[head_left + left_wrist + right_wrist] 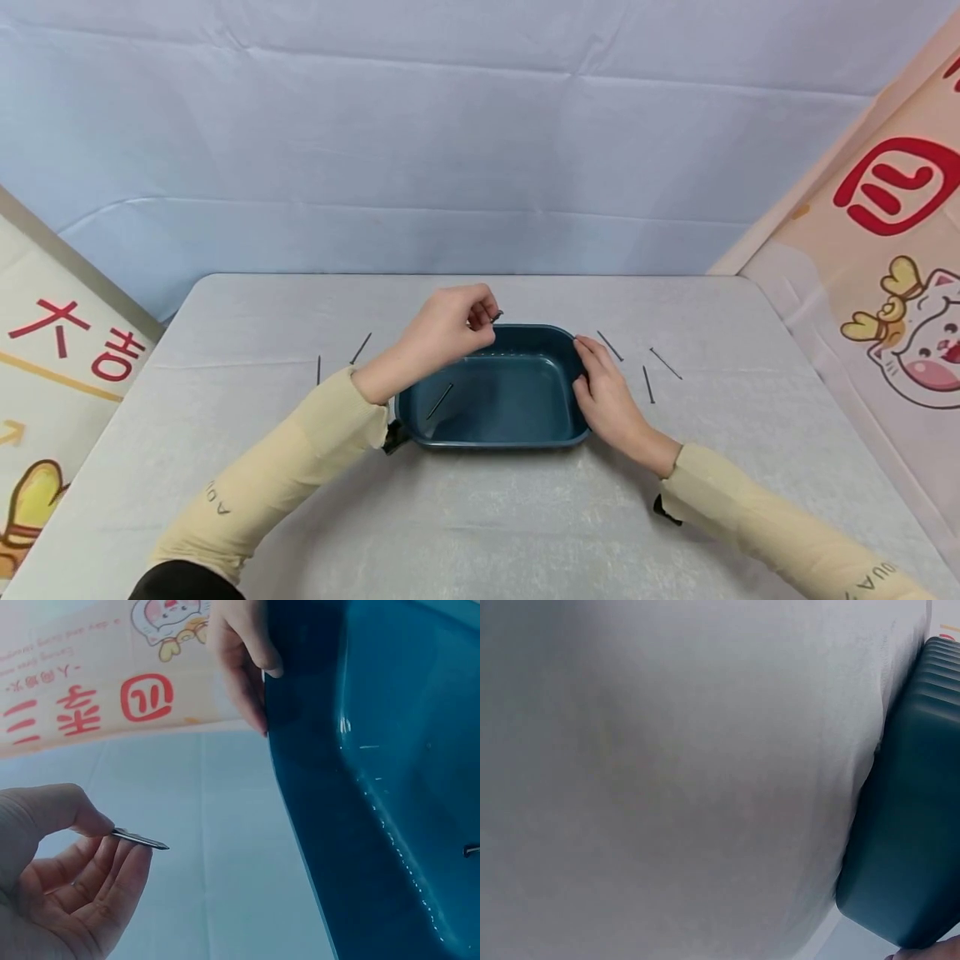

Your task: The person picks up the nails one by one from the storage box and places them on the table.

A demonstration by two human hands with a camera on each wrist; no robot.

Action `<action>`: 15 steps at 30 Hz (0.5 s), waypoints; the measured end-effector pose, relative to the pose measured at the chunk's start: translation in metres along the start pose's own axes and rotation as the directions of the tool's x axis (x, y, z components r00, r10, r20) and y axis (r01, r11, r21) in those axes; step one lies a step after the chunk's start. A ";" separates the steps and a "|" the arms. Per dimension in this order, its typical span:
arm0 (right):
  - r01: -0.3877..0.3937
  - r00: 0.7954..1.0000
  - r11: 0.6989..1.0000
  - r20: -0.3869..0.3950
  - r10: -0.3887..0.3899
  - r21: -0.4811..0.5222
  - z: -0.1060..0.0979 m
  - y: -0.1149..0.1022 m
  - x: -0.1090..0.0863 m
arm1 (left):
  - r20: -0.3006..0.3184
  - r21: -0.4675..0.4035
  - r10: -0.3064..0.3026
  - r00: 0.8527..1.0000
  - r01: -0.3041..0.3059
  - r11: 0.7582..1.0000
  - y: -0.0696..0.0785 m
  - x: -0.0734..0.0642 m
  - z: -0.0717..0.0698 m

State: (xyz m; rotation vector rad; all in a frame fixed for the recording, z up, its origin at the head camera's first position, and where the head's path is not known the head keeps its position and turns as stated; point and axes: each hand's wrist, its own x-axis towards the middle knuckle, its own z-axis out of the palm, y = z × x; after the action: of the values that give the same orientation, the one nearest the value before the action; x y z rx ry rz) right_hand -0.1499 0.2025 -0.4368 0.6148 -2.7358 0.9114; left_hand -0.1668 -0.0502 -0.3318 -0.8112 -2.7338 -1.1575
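My left hand (456,321) is raised at the far rim of a dark teal rectangular basin (517,392). Between thumb and fingertips it pinches a metal nail (142,840), whose pointed end sticks out in the left wrist view. My right hand (609,404) grips the basin's right rim, thumb on the inner side and fingers outside. Inside the basin, toward its left, lies one dark nail (440,402). The right wrist view shows mostly tabletop, the basin's outer wall (907,802) and a bit of the fingers (934,951).
Left of the basin two nails (361,348) lie on the pale grey tabletop (495,517). On the right are three more, including a nail (665,363) farthest out. A pale blue cloth backdrop (480,167) hangs behind, and printed panels (892,292) stand at both sides.
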 end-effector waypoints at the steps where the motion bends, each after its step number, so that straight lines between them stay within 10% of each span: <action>1: 0.000 1.000 1.000 0.000 0.000 0.000 0.000 0.000 0.000 | -0.004 -0.003 -0.001 1.000 0.001 1.000 0.000 -0.001 -0.001; 15: 0.002 1.000 1.000 0.003 -0.002 0.008 0.000 0.001 -0.001 | -0.073 -0.091 -0.025 0.997 0.018 0.996 -0.006 -0.013 -0.009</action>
State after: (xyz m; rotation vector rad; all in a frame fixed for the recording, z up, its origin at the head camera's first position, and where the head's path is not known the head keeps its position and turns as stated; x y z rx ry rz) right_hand -0.1495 0.2031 -0.4376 0.6204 -2.7353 0.9216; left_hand -0.1601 -0.0655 -0.3321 -0.7346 -2.6544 -1.2963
